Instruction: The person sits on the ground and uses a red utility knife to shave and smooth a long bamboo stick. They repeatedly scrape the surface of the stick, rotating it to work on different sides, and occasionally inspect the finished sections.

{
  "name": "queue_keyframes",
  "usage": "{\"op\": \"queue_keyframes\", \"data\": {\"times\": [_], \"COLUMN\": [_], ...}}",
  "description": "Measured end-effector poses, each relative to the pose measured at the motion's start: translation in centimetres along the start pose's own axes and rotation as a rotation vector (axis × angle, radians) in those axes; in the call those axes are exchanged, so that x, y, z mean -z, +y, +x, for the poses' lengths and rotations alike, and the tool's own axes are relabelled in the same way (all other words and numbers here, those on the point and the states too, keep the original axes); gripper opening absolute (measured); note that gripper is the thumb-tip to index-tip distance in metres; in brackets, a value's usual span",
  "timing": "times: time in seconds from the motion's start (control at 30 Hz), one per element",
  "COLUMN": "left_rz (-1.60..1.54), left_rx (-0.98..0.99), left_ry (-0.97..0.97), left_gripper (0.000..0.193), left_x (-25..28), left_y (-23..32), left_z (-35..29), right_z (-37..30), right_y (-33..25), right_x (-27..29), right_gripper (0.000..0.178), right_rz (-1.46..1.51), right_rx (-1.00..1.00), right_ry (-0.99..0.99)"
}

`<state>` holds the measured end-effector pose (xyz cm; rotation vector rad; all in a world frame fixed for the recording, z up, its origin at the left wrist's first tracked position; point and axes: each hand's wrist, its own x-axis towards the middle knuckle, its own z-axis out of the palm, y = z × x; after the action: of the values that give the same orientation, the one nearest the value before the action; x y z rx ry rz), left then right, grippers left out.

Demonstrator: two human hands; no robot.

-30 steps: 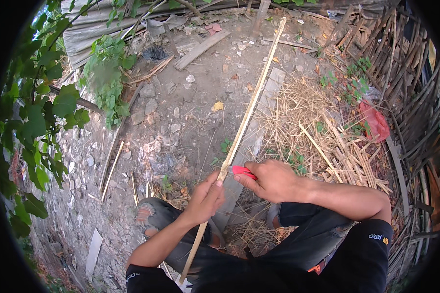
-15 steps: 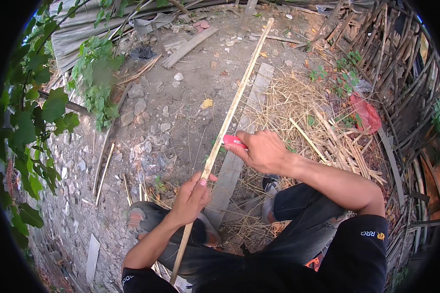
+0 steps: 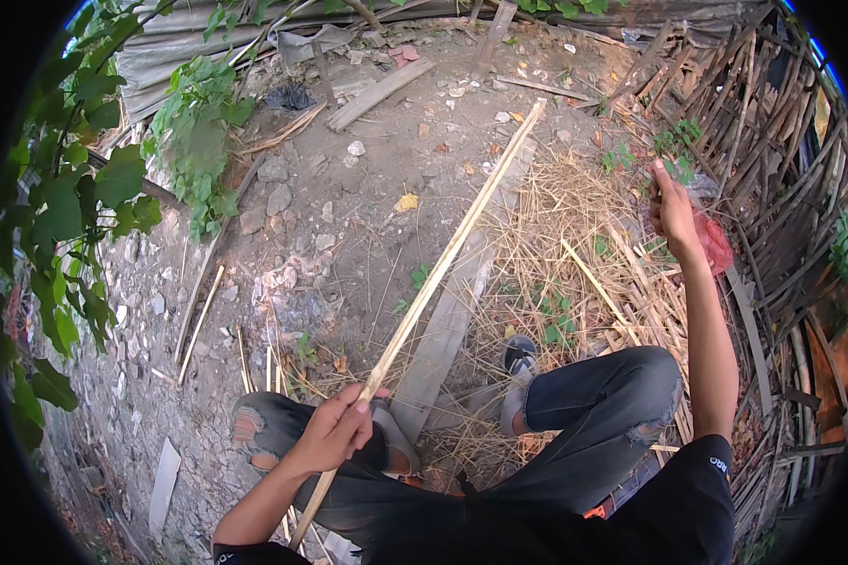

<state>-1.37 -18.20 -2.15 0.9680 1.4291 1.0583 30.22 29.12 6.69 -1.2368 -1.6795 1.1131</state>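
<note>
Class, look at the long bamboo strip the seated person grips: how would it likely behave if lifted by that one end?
The bamboo strip is long and thin, so it would probably flex and droop. Held only by the left hand, it looks light. Being flat-sided, it seems unlikely to roll.

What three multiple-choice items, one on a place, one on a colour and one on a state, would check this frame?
1. Where does the far tip of the bamboo strip point?
A. toward the ground ahead of the person
B. at the leafy plant
C. behind the person

2. What colour are the trousers?
A. white
B. dark grey
C. bright green

3. What is the left hand doing?
A. hanging empty
B. resting on a stone
C. gripping the strip near its lower end

Answers:
1 A, the strip runs up and away over the bare dirt.
2 B, both bent knees show dark grey cloth.
3 C, its fingers wrap the strip, while the right hand is raised apart from it.
</note>
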Motion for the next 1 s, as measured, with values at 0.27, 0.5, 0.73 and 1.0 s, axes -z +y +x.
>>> {"op": "queue_keyframes", "data": {"times": [0.27, 0.5, 0.73, 1.0], "left_rz": [-0.113, -0.077, -0.145, -0.257], "left_rx": [-0.127, -0.179, -0.146, -0.077], "left_ry": [-0.145, -0.195, -0.059, 0.005], "left_gripper": [0.034, 0.037, 0.035, 0.038], "left_x": [-2.4, -2.1, -3.1, -2.7], "left_y": [4.4, 5.8, 4.9, 4.1], "left_z": [4.4, 7.5, 9.7, 10.5], "right_z": [-7.6, -8.7, -9.4, -14.5], "right_y": [-6.3, -5.7, -5.0, -4.1], "right_x": [-13.3, -15.0, -14.6, -15.9], "right_gripper": [0.033, 0.030, 0.040, 0.042], "right_rz": [0.295, 0.582, 0.000, -0.575], "right_rx": [-0.029, -0.025, 0.289, 0.553], "right_ry": [-0.547, -0.568, -0.563, -0.849]}}
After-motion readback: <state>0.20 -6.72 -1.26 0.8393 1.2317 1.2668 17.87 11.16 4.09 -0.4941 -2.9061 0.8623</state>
